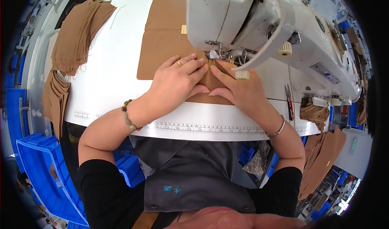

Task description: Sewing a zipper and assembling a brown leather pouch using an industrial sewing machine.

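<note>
A brown fabric piece (210, 81) lies under the needle area of a white sewing machine (214, 20), with a seam or fold running between my hands. My left hand (178, 77) rests on it from the left, fingers stretched toward the presser foot (212, 55). From the right, my right hand (241, 83) presses on the same piece, its fingers extended and partly hidden by the machine. Both thumb tips nearly meet on the fabric. Behind my left hand spreads a flat brown panel (164, 38) with a small pale tab (184, 29); where it joins the worked piece is hidden.
Stacked brown fabric pieces (79, 36) lie at the far left, with more draped (56, 95) over the edge. A printed ruler (194, 128) follows the table's near edge. Scissors (289, 102) lie at right beside bundled brown pieces (315, 112). A blue bin (50, 176) stands lower left.
</note>
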`<control>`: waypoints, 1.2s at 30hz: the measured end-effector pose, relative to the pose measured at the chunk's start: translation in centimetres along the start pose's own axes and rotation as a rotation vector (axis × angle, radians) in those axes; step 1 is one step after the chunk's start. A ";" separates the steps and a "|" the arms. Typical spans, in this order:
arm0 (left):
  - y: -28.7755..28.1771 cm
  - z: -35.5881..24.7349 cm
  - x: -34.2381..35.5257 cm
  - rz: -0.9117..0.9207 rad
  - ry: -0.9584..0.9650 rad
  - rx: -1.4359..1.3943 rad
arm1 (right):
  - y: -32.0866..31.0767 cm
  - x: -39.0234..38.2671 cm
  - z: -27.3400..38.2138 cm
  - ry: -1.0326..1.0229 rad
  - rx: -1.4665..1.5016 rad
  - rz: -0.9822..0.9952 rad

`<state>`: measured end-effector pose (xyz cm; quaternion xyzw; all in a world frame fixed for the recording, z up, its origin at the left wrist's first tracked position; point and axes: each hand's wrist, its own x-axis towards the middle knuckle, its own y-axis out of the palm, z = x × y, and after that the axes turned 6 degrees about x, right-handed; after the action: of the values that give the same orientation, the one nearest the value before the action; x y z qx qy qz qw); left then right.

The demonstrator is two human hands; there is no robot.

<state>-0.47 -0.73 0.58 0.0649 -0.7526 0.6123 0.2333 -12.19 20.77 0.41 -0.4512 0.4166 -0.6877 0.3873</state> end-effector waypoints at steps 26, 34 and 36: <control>0.1 -0.2 0.0 0.036 -0.001 0.104 | 1.0 0.3 0.1 0.005 0.114 -0.124; 0.2 0.3 0.1 0.115 -0.009 0.117 | 1.2 0.4 -0.1 0.000 0.095 -0.148; 0.3 0.4 0.2 0.100 -0.009 0.117 | 1.3 0.5 -0.2 -0.006 0.095 -0.163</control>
<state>-0.87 -1.02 0.31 0.0436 -0.7188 0.6659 0.1947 -12.29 19.91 -0.65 -0.4668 0.3444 -0.7344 0.3522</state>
